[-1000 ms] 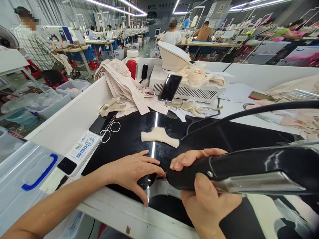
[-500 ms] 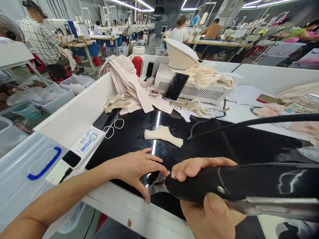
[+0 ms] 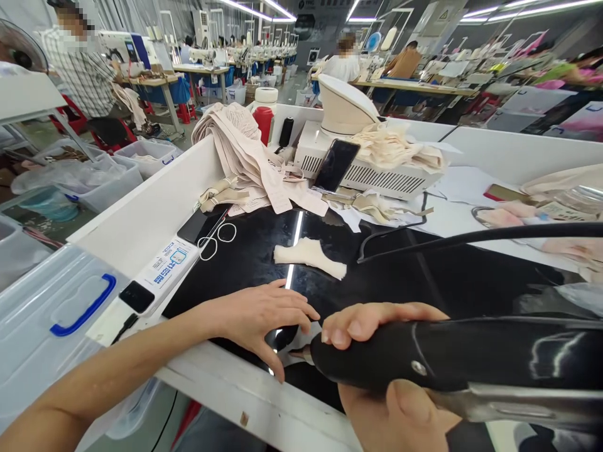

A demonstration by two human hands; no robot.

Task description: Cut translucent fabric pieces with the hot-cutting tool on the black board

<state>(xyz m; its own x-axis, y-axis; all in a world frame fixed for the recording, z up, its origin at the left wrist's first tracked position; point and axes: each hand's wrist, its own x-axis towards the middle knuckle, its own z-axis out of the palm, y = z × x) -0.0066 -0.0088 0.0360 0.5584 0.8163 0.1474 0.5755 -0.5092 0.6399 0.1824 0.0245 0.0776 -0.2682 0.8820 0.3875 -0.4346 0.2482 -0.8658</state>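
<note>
My left hand [image 3: 257, 317] rests on the shiny black tabletop [image 3: 235, 263], thumb apart from the fingers, the fingers slightly bent. It is just left of a black, rounded tool [image 3: 377, 351] with a pointed metal tip [image 3: 304, 353] and a metal bar along its underside. My right hand [image 3: 377, 323] wraps around this tool, fingers over the top and thumb below; the tool hides part of the hand. A pale, glossy patch shows near the tip; I cannot tell whether it is a thin piece or a reflection. Beyond both hands lies a cream padded piece [image 3: 308, 254].
A black cable [image 3: 471, 237] runs across the right. Behind stand a pile of pale fabric strips [image 3: 254, 150], a leaning phone [image 3: 336, 164] and a white machine [image 3: 301, 157]. At left are a paper box [image 3: 164, 267] and a lidded plastic bin [image 3: 56, 301]. People sit at sewing tables beyond.
The fingers of my left hand have drawn closer together and bent a little. The black tool, with my right hand on it, sits slightly lower in view. The cream piece stays in place.
</note>
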